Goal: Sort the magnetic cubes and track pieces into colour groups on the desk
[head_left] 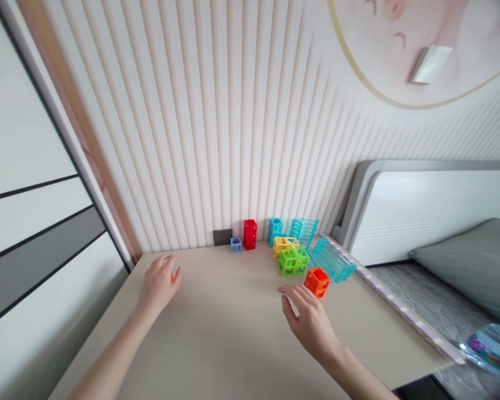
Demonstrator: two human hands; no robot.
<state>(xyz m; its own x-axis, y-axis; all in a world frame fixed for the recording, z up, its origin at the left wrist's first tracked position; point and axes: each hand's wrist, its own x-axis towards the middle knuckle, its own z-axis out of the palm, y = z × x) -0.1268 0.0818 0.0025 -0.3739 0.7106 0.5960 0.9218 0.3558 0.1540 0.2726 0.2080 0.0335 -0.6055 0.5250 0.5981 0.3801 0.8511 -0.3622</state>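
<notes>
At the left side of the table, my left hand (158, 284) is curled round a small orange piece (172, 277); only a sliver of it shows beside the thumb. My right hand (306, 319) hangs over the table with thumb and fingers apart, nothing between them. Just beyond it sits an orange openwork cube block (317, 282). Behind that are green cube blocks (293, 261) and yellow cube blocks (285, 246). A teal stack of blocks (275, 231) stands near the wall. Further left, a red stack (250, 234) is upright beside one blue-purple cube (235, 244).
Clear teal slatted panels (333, 261) lie at the table's (216, 333) right side, by a striped edge. A ribbed wall (220, 139) with a dark socket (222, 237) rises behind. On the right are a bed with a grey pillow (475, 261) and a plastic package (494, 345).
</notes>
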